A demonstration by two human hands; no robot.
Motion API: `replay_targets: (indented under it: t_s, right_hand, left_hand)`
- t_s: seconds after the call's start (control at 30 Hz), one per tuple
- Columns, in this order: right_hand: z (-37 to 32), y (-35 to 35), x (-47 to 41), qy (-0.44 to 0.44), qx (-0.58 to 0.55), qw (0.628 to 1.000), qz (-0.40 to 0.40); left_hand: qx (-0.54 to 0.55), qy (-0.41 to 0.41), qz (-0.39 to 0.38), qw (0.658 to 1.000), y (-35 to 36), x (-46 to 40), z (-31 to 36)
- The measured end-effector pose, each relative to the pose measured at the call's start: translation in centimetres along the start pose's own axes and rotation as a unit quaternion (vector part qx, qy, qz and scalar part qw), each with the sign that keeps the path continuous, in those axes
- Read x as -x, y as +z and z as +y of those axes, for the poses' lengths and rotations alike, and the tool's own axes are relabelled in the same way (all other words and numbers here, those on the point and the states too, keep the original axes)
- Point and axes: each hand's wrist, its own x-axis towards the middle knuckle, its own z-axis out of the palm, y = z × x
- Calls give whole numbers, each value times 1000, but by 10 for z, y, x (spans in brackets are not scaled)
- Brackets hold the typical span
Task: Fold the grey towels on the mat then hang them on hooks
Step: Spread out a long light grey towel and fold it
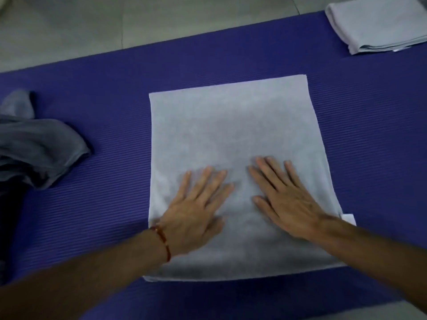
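Observation:
A light grey towel (231, 125) lies flat as a rectangle in the middle of the purple ribbed mat (111, 162). Both palms rest flat on its near half, fingers spread. My left hand (196, 209), with a red thread at the wrist, presses left of centre. My right hand (284, 197) presses right of centre. A small white tag (348, 219) sticks out at the towel's right edge. Neither hand grips the cloth.
A folded light grey towel (379, 24) sits at the mat's far right corner. A crumpled darker grey towel (34, 144) lies at the left edge. Pale floor tiles (115, 26) run beyond the mat. No hooks are in view.

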Motion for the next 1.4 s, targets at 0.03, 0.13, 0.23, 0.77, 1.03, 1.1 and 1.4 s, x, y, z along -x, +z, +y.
replay_targets:
  t_s: [0.03, 0.13, 0.23, 0.77, 1.03, 1.1, 1.4]
  right_hand:
    - [4, 4, 21, 0, 10, 1000, -9]
    - [31, -1, 70, 31, 39, 999, -21]
    - [44, -11, 98, 65, 78, 994, -37]
    - [21, -29, 128, -270, 139, 950, -74]
    - [42, -30, 148, -185, 103, 975, -71]
    - [44, -36, 147, -127, 59, 988, -64]
    - [55, -54, 143, 21, -145, 988, -52]
  left_hand:
    - [-24, 22, -19, 999, 9, 20, 5]
    - [-47, 14, -35, 998, 18, 47, 0]
    - [-13, 16, -46, 999, 14, 53, 17]
    - [-61, 188, 6, 980, 26, 95, 29]
    - [-9, 130, 60, 990, 31, 135, 4]
    - [46, 79, 61, 994, 28, 143, -8]
    - [345, -152, 138, 916, -1, 140, -39]
